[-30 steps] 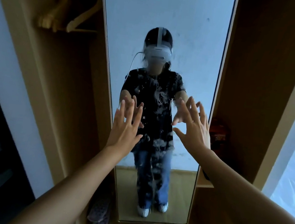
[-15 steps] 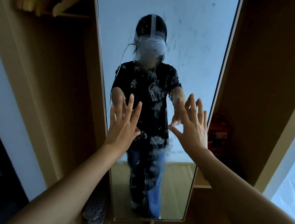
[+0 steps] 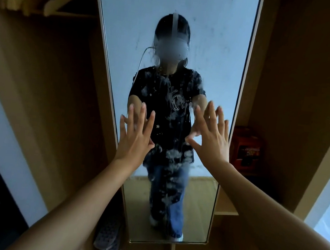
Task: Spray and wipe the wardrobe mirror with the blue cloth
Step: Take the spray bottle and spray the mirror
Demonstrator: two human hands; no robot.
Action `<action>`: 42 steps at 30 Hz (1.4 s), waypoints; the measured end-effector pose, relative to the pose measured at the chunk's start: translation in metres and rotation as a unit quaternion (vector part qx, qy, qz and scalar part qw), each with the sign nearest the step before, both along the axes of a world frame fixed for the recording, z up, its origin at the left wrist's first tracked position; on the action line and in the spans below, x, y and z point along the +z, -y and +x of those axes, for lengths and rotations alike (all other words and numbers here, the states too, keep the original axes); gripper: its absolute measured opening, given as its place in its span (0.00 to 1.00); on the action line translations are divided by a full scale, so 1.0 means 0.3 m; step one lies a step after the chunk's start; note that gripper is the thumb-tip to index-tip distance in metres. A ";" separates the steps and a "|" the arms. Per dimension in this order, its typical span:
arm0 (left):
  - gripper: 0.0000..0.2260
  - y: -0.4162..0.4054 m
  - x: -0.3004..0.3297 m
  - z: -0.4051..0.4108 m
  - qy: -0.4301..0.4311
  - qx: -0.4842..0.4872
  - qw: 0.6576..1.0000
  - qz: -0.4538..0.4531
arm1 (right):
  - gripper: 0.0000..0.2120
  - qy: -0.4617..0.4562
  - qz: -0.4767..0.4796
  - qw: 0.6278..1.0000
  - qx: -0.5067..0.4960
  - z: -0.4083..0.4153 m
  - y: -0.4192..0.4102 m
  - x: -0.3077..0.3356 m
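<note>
The tall wardrobe mirror (image 3: 221, 38) stands straight ahead in a thin pale frame. White foamy blotches and drips (image 3: 174, 155) run down its middle. My left hand (image 3: 133, 139) is raised in front of the glass near its left edge, fingers straight and spread, holding nothing. My right hand (image 3: 212, 138) is up in the same way near the right half of the glass, also spread and holding nothing. Whether the fingertips touch the glass cannot be told. No blue cloth or spray bottle is in view.
Wooden wardrobe panels flank the mirror. Wooden hangers (image 3: 50, 3) hang on a rail at upper left. A red box (image 3: 247, 148) sits on a shelf to the right of the mirror. Grey slippers (image 3: 106, 239) lie on the wardrobe floor at lower left.
The view has come closer to the mirror and tipped slightly. Both hands stay raised and spread in front of the glass, holding nothing throughout.
</note>
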State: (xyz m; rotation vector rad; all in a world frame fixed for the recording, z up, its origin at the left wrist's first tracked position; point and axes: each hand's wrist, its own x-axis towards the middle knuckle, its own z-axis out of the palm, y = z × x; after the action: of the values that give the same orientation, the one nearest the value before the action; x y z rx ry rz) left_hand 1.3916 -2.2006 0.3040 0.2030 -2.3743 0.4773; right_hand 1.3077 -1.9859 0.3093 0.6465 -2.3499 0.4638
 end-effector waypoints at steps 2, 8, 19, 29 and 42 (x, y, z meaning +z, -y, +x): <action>0.49 0.004 0.001 -0.015 -0.001 0.003 1.000 -0.001 | 0.47 0.000 0.003 1.000 -0.001 -0.013 0.005 0.002; 0.50 0.029 -0.008 -0.054 -0.010 0.011 1.000 -0.020 | 0.45 -0.008 0.004 1.000 0.004 -0.043 0.009 -0.009; 0.48 0.024 -0.003 -0.048 0.008 0.017 1.000 -0.008 | 0.45 -0.025 -0.006 1.000 0.018 -0.063 0.004 -0.025; 0.36 -0.032 0.030 0.034 0.010 -0.037 0.997 0.062 | 0.33 -0.011 -0.092 0.990 0.104 -0.025 -0.045 -0.003; 0.29 -0.315 -0.099 0.197 0.081 -0.167 0.954 0.236 | 0.27 0.129 -0.108 0.984 0.060 0.242 -0.296 -0.108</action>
State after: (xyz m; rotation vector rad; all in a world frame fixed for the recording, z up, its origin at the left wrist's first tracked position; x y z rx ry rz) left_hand 1.4506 -2.1061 0.2742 -0.0300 -2.5818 -0.2490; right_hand 1.3803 -1.8970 0.2768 0.6600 -2.4607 0.8911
